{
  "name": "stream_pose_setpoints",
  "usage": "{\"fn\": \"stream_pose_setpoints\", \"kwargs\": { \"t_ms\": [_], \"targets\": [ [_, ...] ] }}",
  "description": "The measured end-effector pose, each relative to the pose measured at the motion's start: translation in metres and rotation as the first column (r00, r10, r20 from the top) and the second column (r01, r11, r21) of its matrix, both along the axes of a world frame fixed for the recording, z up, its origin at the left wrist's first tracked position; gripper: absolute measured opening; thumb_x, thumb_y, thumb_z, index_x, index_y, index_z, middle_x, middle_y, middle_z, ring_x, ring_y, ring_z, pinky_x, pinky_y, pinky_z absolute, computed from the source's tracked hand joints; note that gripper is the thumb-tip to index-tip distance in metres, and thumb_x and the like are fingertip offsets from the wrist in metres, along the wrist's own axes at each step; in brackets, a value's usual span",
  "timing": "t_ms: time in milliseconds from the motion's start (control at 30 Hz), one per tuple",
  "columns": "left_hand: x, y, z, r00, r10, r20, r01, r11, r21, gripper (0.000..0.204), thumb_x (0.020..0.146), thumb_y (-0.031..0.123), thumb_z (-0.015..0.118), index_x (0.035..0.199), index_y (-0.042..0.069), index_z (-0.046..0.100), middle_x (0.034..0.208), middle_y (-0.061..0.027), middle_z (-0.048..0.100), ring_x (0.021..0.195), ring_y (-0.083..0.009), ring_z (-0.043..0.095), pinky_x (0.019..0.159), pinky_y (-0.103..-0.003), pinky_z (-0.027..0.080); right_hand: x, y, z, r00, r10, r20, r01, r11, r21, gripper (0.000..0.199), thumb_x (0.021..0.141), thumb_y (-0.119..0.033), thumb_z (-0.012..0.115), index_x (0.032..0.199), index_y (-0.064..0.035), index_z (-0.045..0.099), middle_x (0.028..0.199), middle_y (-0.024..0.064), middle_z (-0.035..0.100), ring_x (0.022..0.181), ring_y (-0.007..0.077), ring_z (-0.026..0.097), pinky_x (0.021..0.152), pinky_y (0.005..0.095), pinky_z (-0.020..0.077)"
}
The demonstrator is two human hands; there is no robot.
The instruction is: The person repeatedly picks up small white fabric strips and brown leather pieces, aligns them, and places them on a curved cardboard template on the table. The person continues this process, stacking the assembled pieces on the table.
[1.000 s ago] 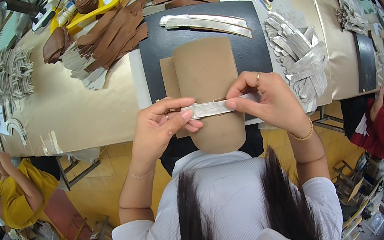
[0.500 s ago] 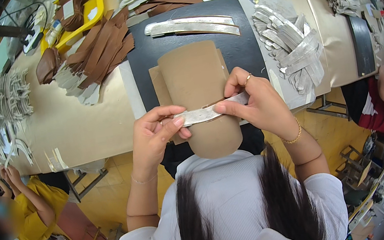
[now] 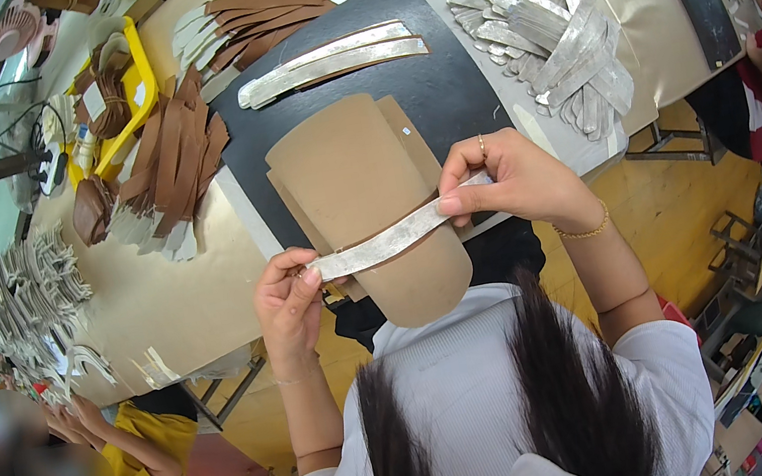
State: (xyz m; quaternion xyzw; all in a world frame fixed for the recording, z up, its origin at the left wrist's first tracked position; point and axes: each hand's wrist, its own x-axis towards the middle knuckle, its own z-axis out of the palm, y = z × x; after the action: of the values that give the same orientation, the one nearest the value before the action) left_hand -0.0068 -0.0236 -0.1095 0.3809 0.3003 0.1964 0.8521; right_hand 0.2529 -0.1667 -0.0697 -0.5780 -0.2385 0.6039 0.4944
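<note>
A whitish-grey strip with a brown edge [image 3: 387, 242] stretches across a curved tan form [image 3: 339, 169]. My left hand [image 3: 288, 299] pinches its left end between thumb and fingers. Near the other end, my right hand [image 3: 504, 179] grips the strip with thumb and forefinger, a short tail showing past the fingers. The form has a rounded near end and sits over a flat tan piece on a black mat [image 3: 250, 149]. Two similar strips [image 3: 331, 60] lie side by side on the mat beyond the form.
Many grey-white strips [image 3: 551, 48] are heaped right of the mat. Brown leather strips [image 3: 176, 156] lie to the left, with more brown strips [image 3: 263, 16] behind. A yellow tray [image 3: 139, 87] holds brown rolls. Co-workers sit at both sides; one wears a yellow top [image 3: 143, 469].
My hands have moved apart along the strip, which now shows a longer stretch across the form. The whole view has tilted, so the mat and form appear turned.
</note>
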Motion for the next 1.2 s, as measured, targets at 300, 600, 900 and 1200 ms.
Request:
{"fn": "stream_pose_setpoints", "kwargs": {
  "t_ms": [300,600,900,1200],
  "targets": [
    [-0.005,0.001,-0.013,0.999,0.024,-0.024,-0.025,0.997,-0.067,0.019,0.085,-0.002,0.061,0.103,-0.004,0.057,0.098,-0.0106,0.059,0.088,-0.0181,0.061,0.079,-0.029,0.048,-0.008,0.001,-0.016,0.998,-0.010,-0.055,0.009,1.000,-0.018,0.024,0.082,-0.022,0.073,0.078,-0.0014,0.062,0.064,0.0006,0.060,0.059,0.0054,0.056,0.054,0.0193,0.0445],
    [-0.004,0.001,-0.015,1.000,0.013,0.013,-0.012,0.996,-0.092,0.016,0.084,-0.002,0.062,0.099,-0.002,0.058,0.100,-0.0100,0.057,0.092,-0.0176,0.059,0.083,-0.030,0.047,-0.024,-0.020,-0.048,0.902,-0.219,-0.372,0.174,0.973,-0.150,0.024,0.086,-0.025,0.069,0.086,-0.0029,0.059,0.075,0.0004,0.060,0.062,0.0053,0.056,0.058,0.0191,0.0485],
    [-0.005,0.001,-0.014,1.000,0.019,-0.014,-0.020,0.996,-0.091,0.025,0.081,0.003,0.068,0.101,0.000,0.054,0.102,-0.0138,0.064,0.096,-0.0226,0.064,0.088,-0.036,0.051,-0.027,-0.023,-0.056,0.898,-0.209,-0.388,0.189,0.978,-0.088,0.016,0.089,-0.018,0.065,0.086,-0.0032,0.058,0.077,0.0010,0.060,0.066,0.0056,0.056,0.062,0.0195,0.0482],
    [-0.004,0.002,-0.013,0.999,0.012,-0.047,-0.016,0.997,-0.072,0.027,0.079,0.005,0.070,0.101,-0.001,0.054,0.104,-0.0143,0.064,0.098,-0.0242,0.063,0.090,-0.039,0.050,-0.041,-0.031,-0.042,0.955,-0.270,0.126,0.268,0.963,0.026,0.015,0.088,-0.015,0.065,0.088,-0.0005,0.062,0.085,0.0028,0.061,0.074,0.0097,0.058,0.070,0.0238,0.0491]
  ]
}}
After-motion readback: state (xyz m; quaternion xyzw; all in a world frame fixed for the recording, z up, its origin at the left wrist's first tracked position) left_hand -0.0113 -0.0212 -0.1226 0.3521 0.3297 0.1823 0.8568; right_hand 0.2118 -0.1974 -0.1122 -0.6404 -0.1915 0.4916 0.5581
